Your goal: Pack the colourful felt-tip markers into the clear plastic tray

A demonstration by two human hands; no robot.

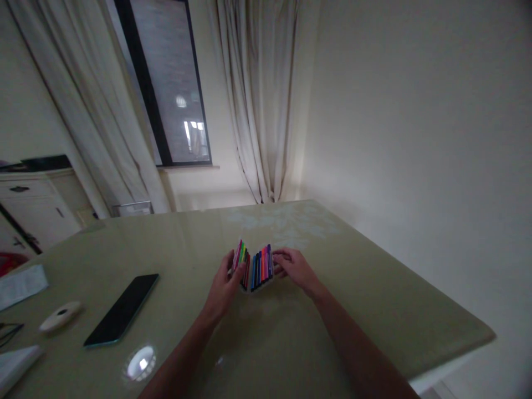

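We can pass freely over the tabletop (386, 310) right of centre; at lower left, a dark flat device (122, 310) and a white oval object (60, 317) obstruct us.

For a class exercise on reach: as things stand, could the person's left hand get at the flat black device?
Probably yes: nothing visible stands between the left hand and the flat black device. But that hand holds the open set of coloured pens, so it would likely have to let go first.

Bare forearms (349, 332) tapering to slim wrists (211, 315), bare-fingered left grip (224, 284) and right grip (296, 267).
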